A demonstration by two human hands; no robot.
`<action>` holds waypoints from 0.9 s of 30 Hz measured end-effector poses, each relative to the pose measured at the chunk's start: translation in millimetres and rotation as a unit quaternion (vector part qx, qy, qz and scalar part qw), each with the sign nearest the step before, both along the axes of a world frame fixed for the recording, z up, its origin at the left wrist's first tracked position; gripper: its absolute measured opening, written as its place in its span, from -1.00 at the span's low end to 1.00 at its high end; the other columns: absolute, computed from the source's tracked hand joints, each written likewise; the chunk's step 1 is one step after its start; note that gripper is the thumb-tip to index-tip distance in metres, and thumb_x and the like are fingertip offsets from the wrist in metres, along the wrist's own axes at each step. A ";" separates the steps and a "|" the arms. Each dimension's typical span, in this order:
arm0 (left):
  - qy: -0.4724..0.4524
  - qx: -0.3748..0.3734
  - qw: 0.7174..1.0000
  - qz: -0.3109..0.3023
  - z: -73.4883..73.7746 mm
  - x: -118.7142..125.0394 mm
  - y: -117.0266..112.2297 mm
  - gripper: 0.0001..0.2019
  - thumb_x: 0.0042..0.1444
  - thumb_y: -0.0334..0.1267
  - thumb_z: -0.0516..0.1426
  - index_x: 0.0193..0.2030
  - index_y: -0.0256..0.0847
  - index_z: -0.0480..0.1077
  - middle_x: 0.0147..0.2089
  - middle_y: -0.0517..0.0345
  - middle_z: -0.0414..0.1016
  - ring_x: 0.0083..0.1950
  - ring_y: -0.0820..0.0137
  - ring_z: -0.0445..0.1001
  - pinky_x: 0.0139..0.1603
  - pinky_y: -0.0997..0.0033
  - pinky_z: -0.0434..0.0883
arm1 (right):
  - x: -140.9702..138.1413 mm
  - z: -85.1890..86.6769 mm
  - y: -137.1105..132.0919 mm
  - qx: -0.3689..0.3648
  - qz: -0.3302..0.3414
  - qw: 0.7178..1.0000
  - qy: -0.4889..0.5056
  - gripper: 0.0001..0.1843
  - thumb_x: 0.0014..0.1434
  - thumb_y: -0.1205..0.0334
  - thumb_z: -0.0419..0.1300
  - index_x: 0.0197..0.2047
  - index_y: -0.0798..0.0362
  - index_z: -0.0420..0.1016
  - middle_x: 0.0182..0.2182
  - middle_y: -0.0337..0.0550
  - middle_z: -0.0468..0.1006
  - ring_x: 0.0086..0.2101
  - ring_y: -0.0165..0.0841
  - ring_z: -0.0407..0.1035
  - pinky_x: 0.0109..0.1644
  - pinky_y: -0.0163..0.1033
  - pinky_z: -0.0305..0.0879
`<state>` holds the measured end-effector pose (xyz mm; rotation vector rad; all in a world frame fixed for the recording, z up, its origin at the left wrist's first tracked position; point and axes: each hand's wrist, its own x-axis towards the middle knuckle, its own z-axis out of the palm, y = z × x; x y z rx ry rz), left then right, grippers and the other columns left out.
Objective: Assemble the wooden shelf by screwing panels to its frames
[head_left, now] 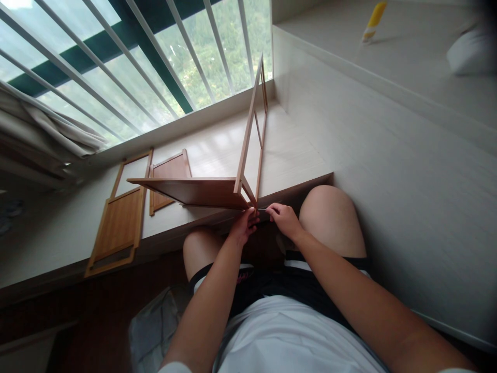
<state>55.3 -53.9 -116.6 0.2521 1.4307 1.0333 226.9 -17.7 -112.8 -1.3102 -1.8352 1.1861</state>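
A wooden frame [248,129] joined to a wooden panel [194,189] stands on the ledge in front of me, the two parts meeting at a corner near my knees. My left hand [244,225] grips that near corner from below, its fingers curled round the wood. Just right of it, my right hand [284,216] is closed on a thin metal rod-like tool [262,209]. The tool points left and reaches the corner; its tip and the exact contact are too small to make out.
On the ledge [289,178] to the left lie a wooden panel with an open frame [121,223] and a smaller wooden panel [171,173]. A barred window [217,57] is behind, with a curtain [34,124] at left. A yellow-and-white tube [375,22] stands on the right-hand surface.
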 end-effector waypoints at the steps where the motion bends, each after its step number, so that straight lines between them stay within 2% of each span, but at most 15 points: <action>1: 0.002 0.000 1.000 0.000 0.1 0.0 -0.1 -0.67 -0.08 -0.04 0.29 -0.19 -0.13 0.46 -0.16 0.14 0.56 -0.36 0.49 0.49 -0.51 0.56 0.25 | -0.6 0.5 0.0 -0.007 -0.005 1.000 0.009 -0.71 0.24 0.10 0.08 -0.41 0.02 0.52 -0.58 -0.27 0.50 -0.48 -0.37 0.38 -0.33 -0.29 0.17; 8: 0.012 -0.001 1.000 0.001 0.6 0.4 0.1 -0.65 -0.09 -0.04 0.29 -0.19 -0.14 0.45 -0.14 0.10 0.57 -0.36 0.47 0.50 -0.50 0.56 0.26 | -1.1 1.3 1.0 -0.019 -0.029 0.999 0.038 -0.70 0.19 0.06 0.11 -0.42 0.04 0.54 -0.57 -0.25 0.49 -0.48 -0.37 0.37 -0.34 -0.29 0.18; 13: 0.010 -0.003 1.000 0.001 -0.7 0.1 0.3 -0.67 -0.09 -0.04 0.29 -0.20 -0.13 0.46 -0.14 0.13 0.56 -0.36 0.48 0.49 -0.48 0.55 0.26 | -2.1 -4.3 1.9 -0.048 -0.040 0.996 0.071 -0.72 0.14 0.05 0.14 -0.42 0.05 0.55 -0.56 -0.25 0.48 -0.48 -0.38 0.35 -0.35 -0.30 0.20; 16: 0.010 -0.001 1.000 0.000 -1.4 0.0 0.2 -0.67 -0.09 -0.03 0.29 -0.21 -0.13 0.45 -0.14 0.14 0.56 -0.36 0.49 0.49 -0.49 0.55 0.25 | -3.2 -9.1 2.9 -0.098 -0.049 0.989 0.100 -0.71 0.12 0.03 0.15 -0.41 0.07 0.54 -0.58 -0.25 0.44 -0.54 -0.42 0.28 -0.46 -0.32 0.18; 21: 0.018 0.001 1.000 -0.006 -1.1 -0.6 0.2 -0.69 -0.07 -0.04 0.28 -0.21 -0.13 0.45 -0.15 0.13 0.56 -0.36 0.49 0.50 -0.49 0.55 0.26 | -2.7 -12.9 4.6 -0.215 -0.067 0.962 0.157 -0.71 0.09 0.01 0.14 -0.39 0.07 0.50 -0.64 -0.30 0.33 -0.62 -0.47 0.18 -0.60 -0.37 0.13; 24: 0.020 -0.003 1.000 -0.006 -0.8 -0.7 0.2 -0.68 -0.08 -0.04 0.29 -0.21 -0.14 0.45 -0.15 0.12 0.56 -0.36 0.49 0.49 -0.50 0.55 0.25 | -2.0 -12.6 4.2 -0.201 -0.066 0.965 0.156 -0.72 0.08 0.02 0.16 -0.36 0.07 0.51 -0.59 -0.28 0.37 -0.59 -0.46 0.21 -0.60 -0.38 0.15; 27: 0.023 -0.001 1.000 -0.004 -0.8 -0.2 0.0 -0.68 -0.07 -0.02 0.28 -0.21 -0.13 0.45 -0.15 0.12 0.56 -0.36 0.48 0.50 -0.49 0.55 0.25 | -1.7 -12.6 3.4 -0.147 -0.053 0.979 0.131 -0.72 0.08 0.02 0.17 -0.34 0.06 0.53 -0.51 -0.22 0.45 -0.53 -0.41 0.28 -0.55 -0.35 0.21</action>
